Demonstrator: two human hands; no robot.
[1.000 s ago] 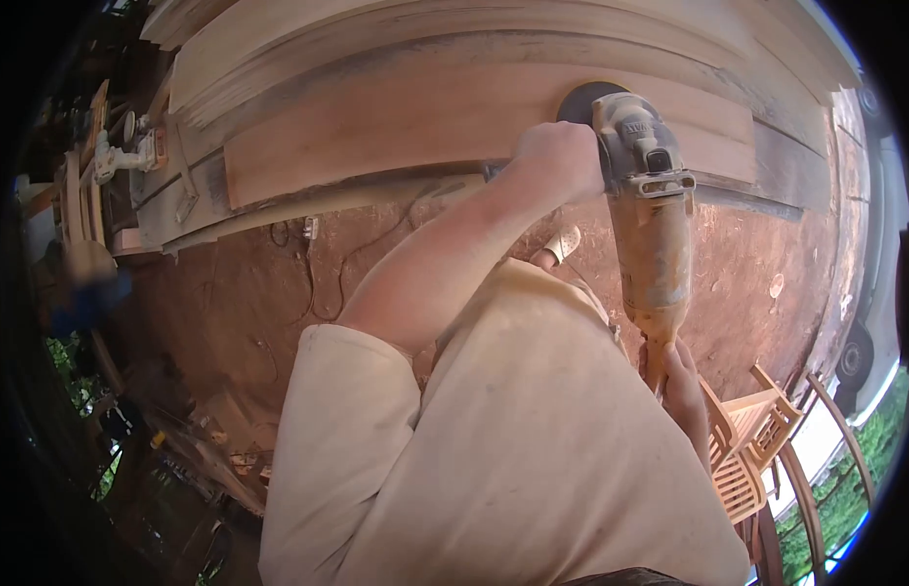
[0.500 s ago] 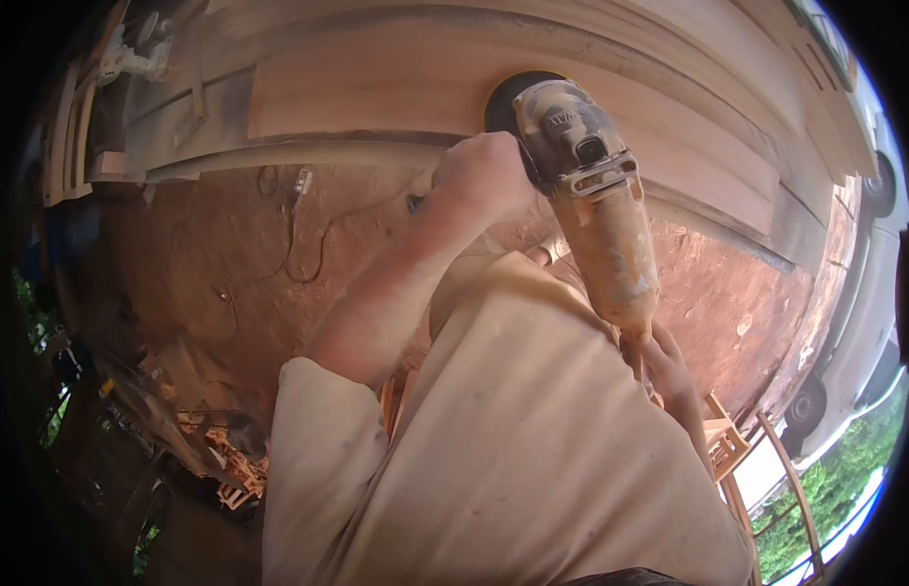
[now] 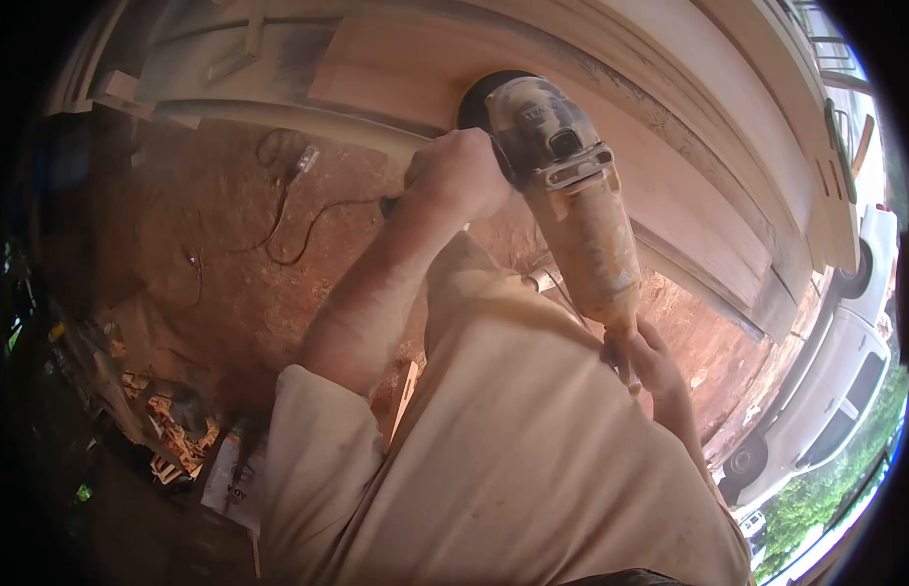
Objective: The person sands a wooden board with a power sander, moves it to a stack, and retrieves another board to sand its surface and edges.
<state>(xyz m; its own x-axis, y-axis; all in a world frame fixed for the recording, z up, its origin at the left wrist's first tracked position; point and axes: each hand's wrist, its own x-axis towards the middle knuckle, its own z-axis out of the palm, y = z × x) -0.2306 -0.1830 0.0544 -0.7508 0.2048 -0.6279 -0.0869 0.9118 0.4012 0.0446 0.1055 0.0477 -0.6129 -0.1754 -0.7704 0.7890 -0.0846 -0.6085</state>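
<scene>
A dust-covered power sander (image 3: 581, 234) with a round dark disc (image 3: 479, 103) rests against a reddish wooden board (image 3: 386, 63). My left hand (image 3: 464, 171) is closed beside the tool's head, around what looks like its side handle, mostly hidden by the fingers. At the rear end of the body, my right hand (image 3: 655, 361) is wrapped round the narrow grip. The disc's working face cannot be seen against the wood.
More long planks (image 3: 708, 59) lie beyond the board. A cable (image 3: 323, 220) and a socket block (image 3: 307, 158) lie on the reddish-brown ground. Wood scraps (image 3: 176, 430) are at lower left. A white vehicle (image 3: 830, 381) stands at right.
The sander has moved left along the board, closer to its left end, with both hands still on it. My view has turned, bringing more of the vehicle into sight.
</scene>
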